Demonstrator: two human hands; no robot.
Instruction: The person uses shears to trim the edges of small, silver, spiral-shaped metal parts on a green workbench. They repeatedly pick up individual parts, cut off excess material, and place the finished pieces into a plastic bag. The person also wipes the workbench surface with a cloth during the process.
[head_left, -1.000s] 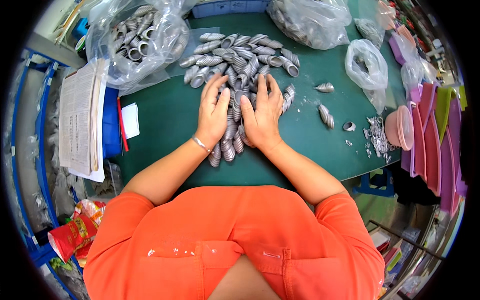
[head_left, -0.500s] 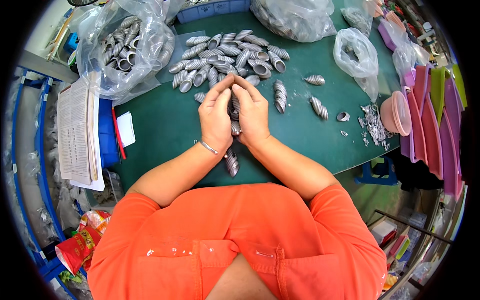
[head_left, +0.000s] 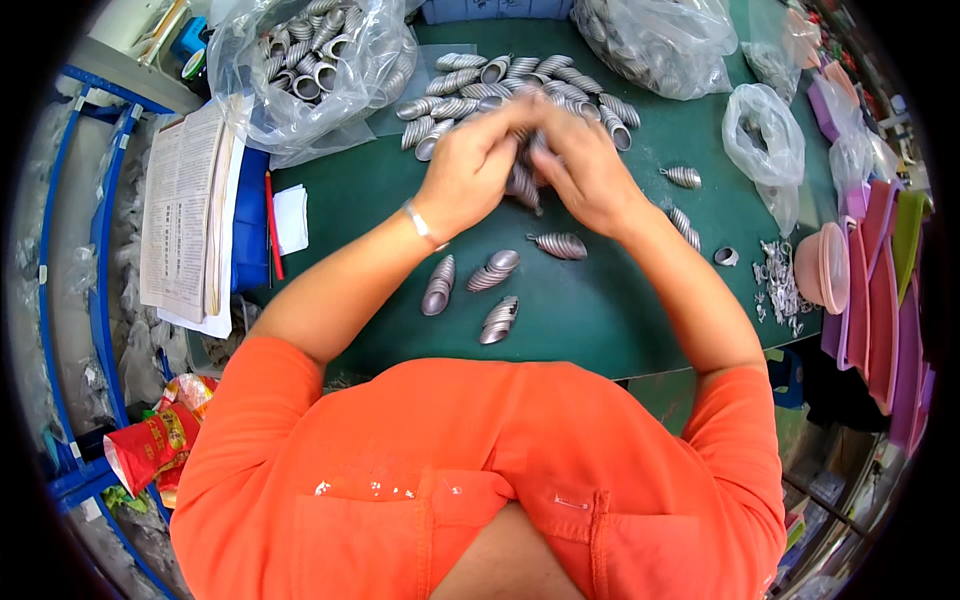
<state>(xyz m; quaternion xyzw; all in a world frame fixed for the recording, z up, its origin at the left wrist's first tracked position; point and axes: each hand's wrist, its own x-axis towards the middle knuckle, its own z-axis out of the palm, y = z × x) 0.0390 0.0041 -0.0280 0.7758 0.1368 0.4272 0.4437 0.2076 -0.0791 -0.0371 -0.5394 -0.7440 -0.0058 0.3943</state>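
Head camera, and from where I stand I see someone in an orange shirt leaning over a green table. The left hand and the right hand arch toward each other, fingers bent and meeting at the top like a little roof. A few grey metal pieces with spiral ridges sit in the narrow space between the palms, but the blur is such that I cannot tell whether either hand really grips them.

Just beyond the fingers lies a pile of the same pieces, and four loose ones lie on the table on the near side of the hands. Two more are off to the right, near a short metal ring. Past that, small silver bits are heaped beside a pink tub.

Over on the left, a clear plastic bag holds more pieces. Nearer the person are some papers, a red pen and a white slip.
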